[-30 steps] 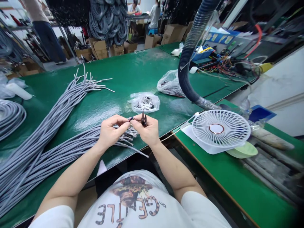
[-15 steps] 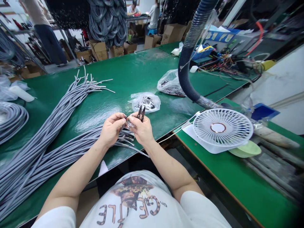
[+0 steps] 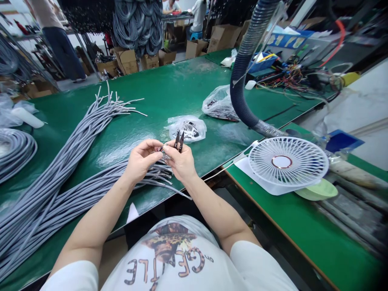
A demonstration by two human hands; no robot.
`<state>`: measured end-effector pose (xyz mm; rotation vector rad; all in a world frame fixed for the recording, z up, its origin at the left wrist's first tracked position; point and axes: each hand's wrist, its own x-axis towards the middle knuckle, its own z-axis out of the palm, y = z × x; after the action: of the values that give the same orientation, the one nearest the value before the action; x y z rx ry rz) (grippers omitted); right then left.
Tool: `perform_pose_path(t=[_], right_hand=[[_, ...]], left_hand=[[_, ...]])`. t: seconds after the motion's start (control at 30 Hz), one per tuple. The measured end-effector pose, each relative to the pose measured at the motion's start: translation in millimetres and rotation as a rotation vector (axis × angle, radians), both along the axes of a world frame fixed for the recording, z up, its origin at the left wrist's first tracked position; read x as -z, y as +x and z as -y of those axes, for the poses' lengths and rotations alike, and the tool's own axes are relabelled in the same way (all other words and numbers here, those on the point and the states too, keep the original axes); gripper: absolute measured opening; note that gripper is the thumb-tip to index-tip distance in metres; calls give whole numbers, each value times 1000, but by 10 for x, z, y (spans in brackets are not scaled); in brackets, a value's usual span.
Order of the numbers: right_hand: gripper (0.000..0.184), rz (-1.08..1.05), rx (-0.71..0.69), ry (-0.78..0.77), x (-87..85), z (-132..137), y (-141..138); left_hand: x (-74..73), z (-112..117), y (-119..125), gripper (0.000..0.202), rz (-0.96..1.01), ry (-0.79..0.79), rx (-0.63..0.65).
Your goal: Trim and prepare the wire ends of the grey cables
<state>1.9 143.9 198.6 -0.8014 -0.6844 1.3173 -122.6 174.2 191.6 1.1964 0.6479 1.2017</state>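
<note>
Six letters point(image 3: 182, 264), "GENTLE", on shirt point(image 3: 176, 279); grip: left hand point(image 3: 143, 159) pinching wires point(image 3: 161, 148), right hand point(image 3: 181, 161) clasping dark snips point(image 3: 179, 142).

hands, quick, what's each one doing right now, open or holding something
Left hand: closed, pinching thin wires, mostly hidden.
Right hand: closed, holding dark snips, blades slightly apart.
</note>
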Motion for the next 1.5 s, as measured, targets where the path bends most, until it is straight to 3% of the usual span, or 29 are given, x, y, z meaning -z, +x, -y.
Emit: perform_pose_path(t=[0.1, 0.37, 0.57, 0.67, 0.83, 0.93, 1.13, 1.3, 1.4, 1.5], right_hand=[[23, 12, -5, 1, 1, 0, -4], [23, -50, -14, 15, 14, 9, -36], [25, 20, -9, 22, 42, -17, -10], [27, 236, 38, 96, 69, -11, 78], [21, 872, 173, 302, 71, 73, 216], [13, 1031, 163, 438, 114, 80, 250], [19, 950, 107, 417, 257, 4, 282], [18, 815, 75, 371, 294, -22, 272], [18, 791, 61, 358, 286, -26, 253], [19, 796, 49, 399, 272, -24, 238]], left_hand=[[-31, 12, 4, 21, -3, 24, -45], [-115, 27, 29, 28, 129, -222, 107], [-83, 4, 24, 31, 128, -235, 124], [-74, 0, 34, 31, 121, -214, 94], [-41, -4, 55, 30, 128, -225, 43], [-20, -4, 67, 30, 121, -230, 46], [22, -13, 72, 28, 142, -307, 84], [42, -66, 12, 21, 134, -244, 222], [10, -90, -31, 29, 134, -193, 290], [-49, -86, -56, 40, 79, -158, 270]])
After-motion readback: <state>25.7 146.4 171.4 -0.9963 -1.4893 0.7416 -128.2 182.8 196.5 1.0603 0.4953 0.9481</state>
